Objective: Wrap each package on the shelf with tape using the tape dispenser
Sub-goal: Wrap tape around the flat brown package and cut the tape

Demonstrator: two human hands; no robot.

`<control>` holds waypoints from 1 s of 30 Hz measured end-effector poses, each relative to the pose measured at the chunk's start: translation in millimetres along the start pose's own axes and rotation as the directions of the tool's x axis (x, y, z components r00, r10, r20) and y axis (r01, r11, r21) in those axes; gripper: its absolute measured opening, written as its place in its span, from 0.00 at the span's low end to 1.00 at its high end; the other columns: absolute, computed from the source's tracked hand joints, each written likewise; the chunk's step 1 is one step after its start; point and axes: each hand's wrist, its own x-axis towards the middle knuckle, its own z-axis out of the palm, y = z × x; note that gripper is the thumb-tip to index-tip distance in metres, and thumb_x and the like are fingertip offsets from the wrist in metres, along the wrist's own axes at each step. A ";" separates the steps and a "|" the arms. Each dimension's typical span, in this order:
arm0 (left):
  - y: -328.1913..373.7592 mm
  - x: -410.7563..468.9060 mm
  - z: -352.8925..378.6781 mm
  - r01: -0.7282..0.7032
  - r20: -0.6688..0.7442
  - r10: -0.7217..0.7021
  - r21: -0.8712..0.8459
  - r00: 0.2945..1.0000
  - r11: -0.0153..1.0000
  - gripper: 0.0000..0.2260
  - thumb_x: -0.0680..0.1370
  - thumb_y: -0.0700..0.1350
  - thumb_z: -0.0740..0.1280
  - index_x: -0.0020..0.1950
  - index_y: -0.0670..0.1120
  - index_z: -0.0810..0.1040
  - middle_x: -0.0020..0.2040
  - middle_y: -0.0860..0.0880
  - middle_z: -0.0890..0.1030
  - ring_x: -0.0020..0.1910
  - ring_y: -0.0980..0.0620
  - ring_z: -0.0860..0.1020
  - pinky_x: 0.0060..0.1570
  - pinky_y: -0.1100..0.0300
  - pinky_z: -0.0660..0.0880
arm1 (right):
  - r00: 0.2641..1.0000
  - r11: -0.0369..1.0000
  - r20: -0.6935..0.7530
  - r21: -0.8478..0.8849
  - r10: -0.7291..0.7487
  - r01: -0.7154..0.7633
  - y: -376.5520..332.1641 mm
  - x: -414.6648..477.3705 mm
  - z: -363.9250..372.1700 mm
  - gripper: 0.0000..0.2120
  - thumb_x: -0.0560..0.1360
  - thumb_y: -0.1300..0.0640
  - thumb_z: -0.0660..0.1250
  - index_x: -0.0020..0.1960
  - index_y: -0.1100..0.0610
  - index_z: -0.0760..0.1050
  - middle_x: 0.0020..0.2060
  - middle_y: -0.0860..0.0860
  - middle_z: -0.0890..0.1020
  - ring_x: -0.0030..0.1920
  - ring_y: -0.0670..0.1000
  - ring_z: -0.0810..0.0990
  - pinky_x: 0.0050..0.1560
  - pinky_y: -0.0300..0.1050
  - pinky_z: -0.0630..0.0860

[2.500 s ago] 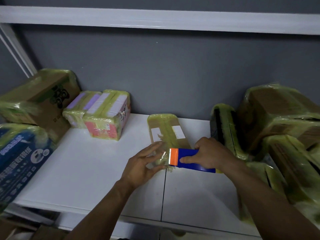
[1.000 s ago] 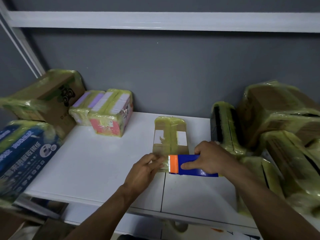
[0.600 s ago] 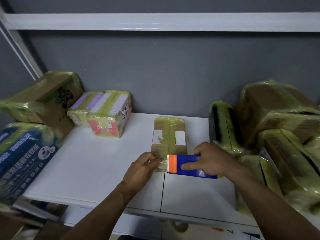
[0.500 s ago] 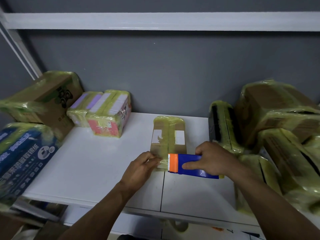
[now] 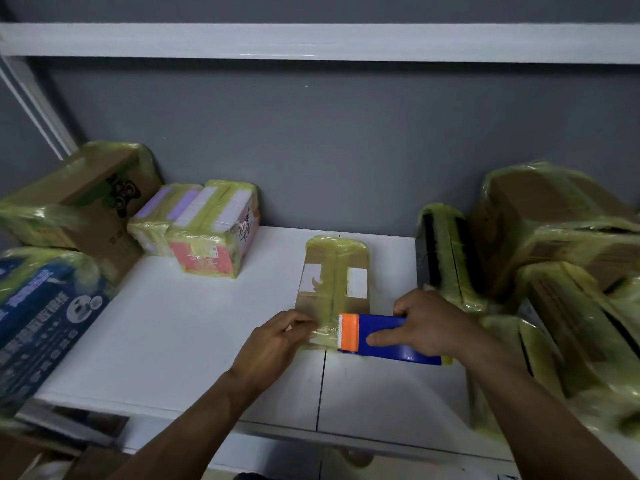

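A flat brown cardboard package with white labels and a yellowish tape strip down its middle lies on the white shelf. My right hand grips the blue tape dispenser, whose orange blade end sits at the package's near edge. A short stretch of clear yellowish tape runs from the blade toward the left. My left hand rests on the package's near left corner, its fingertips pressing on the tape end.
Tape-wrapped boxes crowd both sides: a brown box, a blue pack and a pink-and-white bundle on the left, a dark package and several brown boxes on the right. A grey wall stands behind; an upper shelf rail runs overhead.
The package has turned from slanted to nearly square to me. My left hand's fingers have gone from spread to bunched at the tape end. The dispenser stays at the near edge.
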 end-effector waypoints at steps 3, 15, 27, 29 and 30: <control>10.5 5.0 -1.4 -0.007 0.082 -0.002 0.105 0.997 0.994 0.35 0.66 0.39 0.81 0.69 0.59 0.75 0.54 0.49 0.80 0.49 0.51 0.81 0.37 0.67 0.75 | 1.000 1.000 0.013 -0.004 0.023 -0.023 2.6 7.3 -0.2 0.28 0.62 0.29 0.78 0.44 0.51 0.79 0.40 0.46 0.83 0.41 0.46 0.83 0.42 0.41 0.80; 18.9 17.4 10.0 0.085 -0.012 -0.084 0.164 0.996 0.983 0.20 0.82 0.62 0.53 0.54 0.57 0.82 0.51 0.59 0.80 0.52 0.58 0.78 0.31 0.73 0.61 | 0.997 0.999 0.068 -0.013 0.046 -0.045 5.0 10.6 5.2 0.29 0.62 0.28 0.78 0.46 0.50 0.78 0.42 0.46 0.84 0.42 0.47 0.84 0.49 0.45 0.84; -2.2 15.2 -4.7 0.005 0.072 -0.013 0.099 0.997 0.995 0.13 0.83 0.57 0.59 0.55 0.56 0.82 0.52 0.57 0.79 0.55 0.53 0.77 0.29 0.57 0.77 | 0.998 0.999 0.054 0.020 0.044 -0.046 7.4 1.1 -2.7 0.27 0.62 0.29 0.78 0.42 0.51 0.78 0.37 0.46 0.82 0.40 0.46 0.83 0.36 0.39 0.75; 1.1 15.1 -4.7 0.030 0.096 -0.035 0.063 0.995 0.998 0.09 0.82 0.53 0.64 0.61 0.58 0.78 0.53 0.56 0.77 0.55 0.52 0.78 0.32 0.57 0.79 | 0.996 0.998 0.062 0.019 0.060 -0.062 8.8 3.8 -1.4 0.28 0.62 0.29 0.78 0.45 0.51 0.78 0.39 0.46 0.83 0.41 0.46 0.84 0.40 0.39 0.78; 5.0 16.0 -5.2 0.044 0.109 -0.047 0.032 0.993 0.999 0.13 0.81 0.50 0.68 0.65 0.59 0.76 0.54 0.55 0.77 0.54 0.51 0.78 0.35 0.59 0.80 | 0.996 0.998 0.068 0.018 0.065 -0.066 9.1 5.4 -0.1 0.28 0.62 0.29 0.78 0.46 0.51 0.78 0.40 0.46 0.83 0.41 0.46 0.84 0.41 0.39 0.79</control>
